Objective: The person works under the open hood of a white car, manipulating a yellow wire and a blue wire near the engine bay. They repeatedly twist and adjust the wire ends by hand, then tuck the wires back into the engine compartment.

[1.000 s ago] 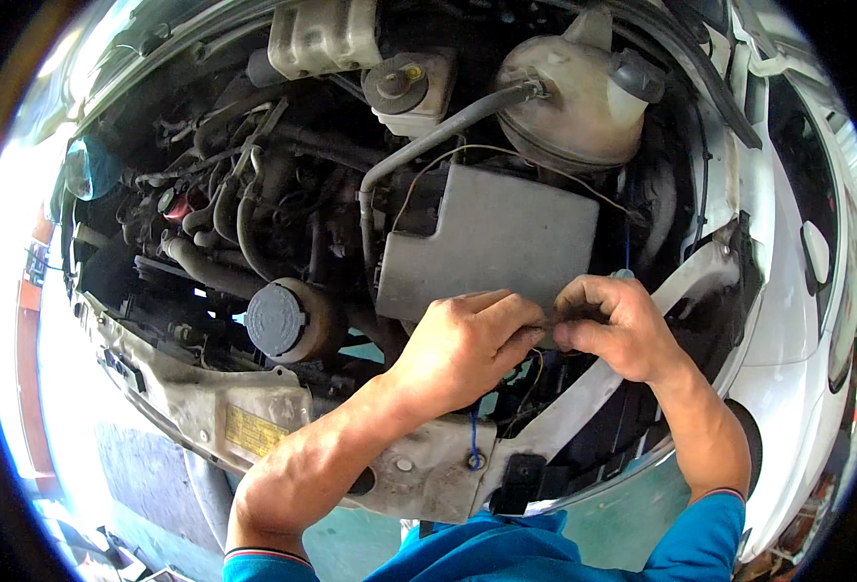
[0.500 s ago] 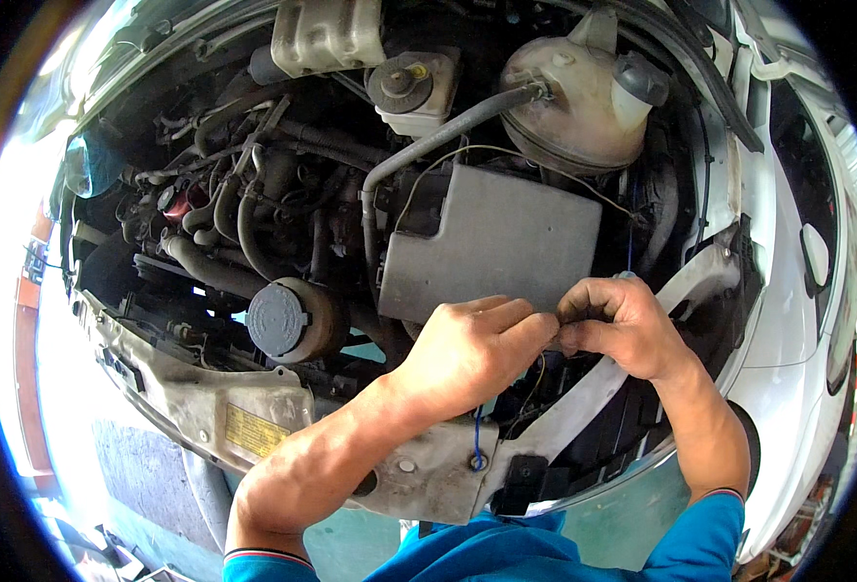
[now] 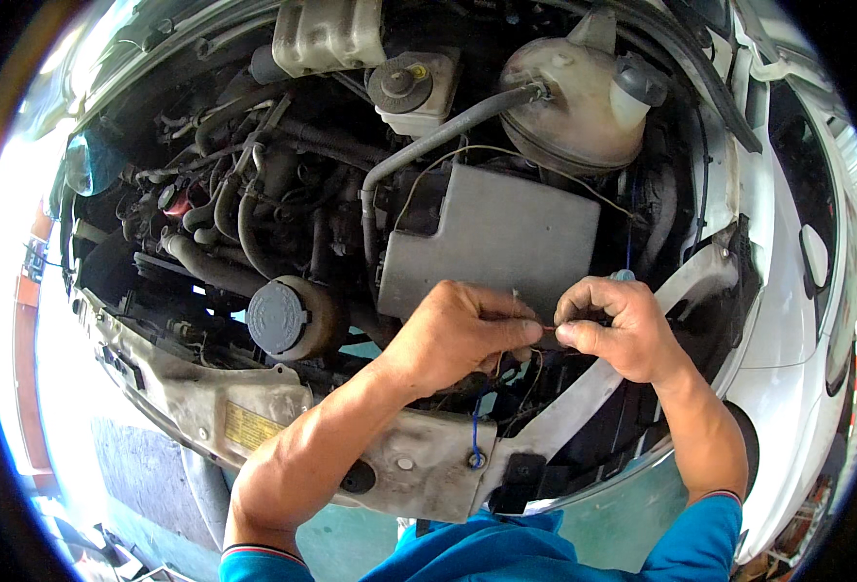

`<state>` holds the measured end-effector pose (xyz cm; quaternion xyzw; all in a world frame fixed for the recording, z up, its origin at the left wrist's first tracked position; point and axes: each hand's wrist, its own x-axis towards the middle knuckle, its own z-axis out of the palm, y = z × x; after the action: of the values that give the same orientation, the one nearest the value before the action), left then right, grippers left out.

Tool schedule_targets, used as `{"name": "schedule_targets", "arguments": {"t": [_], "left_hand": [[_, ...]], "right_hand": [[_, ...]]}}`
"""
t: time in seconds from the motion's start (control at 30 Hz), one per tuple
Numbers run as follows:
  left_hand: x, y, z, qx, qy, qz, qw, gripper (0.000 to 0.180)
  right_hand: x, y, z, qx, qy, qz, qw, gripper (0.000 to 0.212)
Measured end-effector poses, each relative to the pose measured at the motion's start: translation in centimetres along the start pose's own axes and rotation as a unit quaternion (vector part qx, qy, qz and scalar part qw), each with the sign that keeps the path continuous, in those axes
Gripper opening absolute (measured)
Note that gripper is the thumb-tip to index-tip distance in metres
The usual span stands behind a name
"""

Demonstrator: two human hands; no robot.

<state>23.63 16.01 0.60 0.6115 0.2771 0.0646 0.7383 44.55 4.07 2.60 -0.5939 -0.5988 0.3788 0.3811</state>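
Over the front edge of a flat grey cover (image 3: pixel 506 228) in an engine bay, my two hands work close together, a small gap apart. My left hand (image 3: pixel 467 335) is closed, thumb and fingers pinching a thin wire. My right hand (image 3: pixel 618 325) pinches the same reddish wire (image 3: pixel 548 329), a short piece of which shows between the fingertips. Below the hands hang a thin yellowish wire (image 3: pixel 537 373) and a blue wire (image 3: pixel 476 427), whose lower end meets a bolt (image 3: pixel 477 461) on the front metal panel. The fingers hide most of the pinched wire.
A round-capped reservoir (image 3: pixel 283 315) stands left of my hands. Behind the cover are a whitish coolant tank (image 3: pixel 574 97) and a grey hose (image 3: pixel 448 141). Metal pipes (image 3: pixel 244 209) crowd the left. A diagonal pale strut (image 3: pixel 564 412) runs below my right hand.
My left hand has drawn slightly left and its fingers have shifted, leaving a gap between the hands where the reddish wire now shows. My right hand has hardly moved.
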Motion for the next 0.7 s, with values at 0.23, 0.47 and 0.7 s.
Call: {"name": "schedule_targets", "arguments": {"t": [0.23,0.47,0.7], "left_hand": [[0.6,-1.6,-0.3,0.045,0.026,0.104,0.993,0.035],[0.5,-1.0,0.2,0.021,0.04,0.067,0.997,0.027],[0.0,-0.5,0.9,0.09,0.014,0.03,0.995,0.021]], "right_hand": [[-0.1,-0.4,-0.2,0.056,0.008,0.051,0.997,0.014],[0.0,-0.1,-0.3,0.039,0.009,0.062,0.997,0.015],[0.0,-0.1,-0.2,0.048,0.006,0.061,0.997,0.015]]}}
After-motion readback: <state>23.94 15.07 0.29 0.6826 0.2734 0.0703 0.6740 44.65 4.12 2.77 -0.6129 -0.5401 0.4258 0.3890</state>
